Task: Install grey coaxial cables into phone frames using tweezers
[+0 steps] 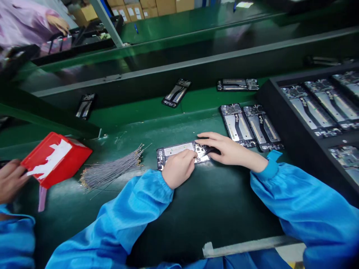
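Observation:
An opened phone (179, 149) with its inner boards showing lies lengthwise in front of me on the green work surface. My left hand (179, 169) rests over its near edge, fingertips pinched at the circuit-board end; what they pinch is hidden. From the right, my right hand (224, 149) reaches over the same end with curled fingers. Something dark and slim (211, 150) shows between its thumb and fingers, too small to name. Left of the phone lies a bundle of thin grey cables (112, 170) with small gold-coloured ends.
A red box (61, 158) with torn white paper stands left, beside another person's hand (11, 179). Two opened phones (237, 125) lie at right, next to a black tray (269, 93) holding several more. Further phones (176, 92) lie on the strip behind. A green post (56, 112) rises left.

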